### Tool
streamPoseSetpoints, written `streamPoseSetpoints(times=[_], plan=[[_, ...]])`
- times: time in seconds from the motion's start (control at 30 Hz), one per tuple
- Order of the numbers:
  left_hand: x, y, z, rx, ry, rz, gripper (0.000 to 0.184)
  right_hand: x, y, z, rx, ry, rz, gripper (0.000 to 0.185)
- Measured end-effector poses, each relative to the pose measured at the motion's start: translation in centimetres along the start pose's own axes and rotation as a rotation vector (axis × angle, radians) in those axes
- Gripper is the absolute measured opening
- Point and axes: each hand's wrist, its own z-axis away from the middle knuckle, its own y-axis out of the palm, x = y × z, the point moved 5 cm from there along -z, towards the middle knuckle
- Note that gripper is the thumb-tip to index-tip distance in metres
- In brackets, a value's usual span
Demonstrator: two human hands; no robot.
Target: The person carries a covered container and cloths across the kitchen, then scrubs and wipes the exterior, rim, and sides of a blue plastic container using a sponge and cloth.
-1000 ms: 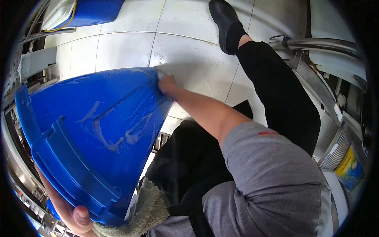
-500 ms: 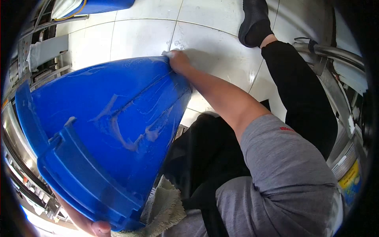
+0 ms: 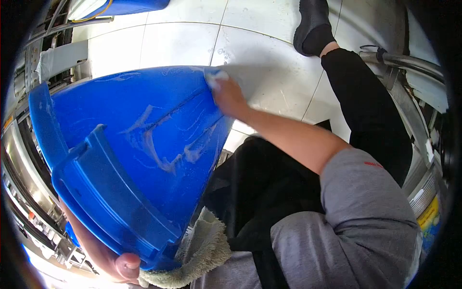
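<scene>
A large blue plastic bin [image 3: 178, 130] lies tilted across my lap, its rim toward me and its base end pointing away. White suds streak its side. My left hand [image 3: 115, 265] grips the rim at the lower left, thumb showing and fingers hidden beneath. At the base end, my right hand [image 3: 228, 94] is closed on a pale, foamy wad [image 3: 217, 78], pressed against the bin; whether it is sponge or cloth I cannot tell. A cream terry towel [image 3: 204, 245] is tucked between the rim and my body, touching or close by my left thumb.
White floor tiles [image 3: 180, 43] carry wet spots and suds. Metal racks [image 3: 24, 139] line the left, and a steel rail [image 3: 404, 62] stands at right. Another blue container [image 3: 134, 6] sits at the far upper left. My black-shod foot [image 3: 313, 29] extends ahead.
My right hand has shifted slightly toward me along the bin's base end, and the pale wad now shows on the bin's surface. The bin appears slightly farther right; the left hand keeps its grip.
</scene>
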Motion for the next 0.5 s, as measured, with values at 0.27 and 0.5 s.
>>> streamPoseSetpoints(times=[0.27, 0.5], plan=[[0.7, -0.1, 0.5, 0.027, -0.038, 0.051, 0.122, -9.3, 4.4, -2.0, 0.392, 0.324, 0.169, 0.027], [-0.4, 1.1, -0.5, 0.018, -0.027, 0.154, 0.126, 10.5, -5.4, 4.3, -0.019, -0.024, -0.218, 0.028]])
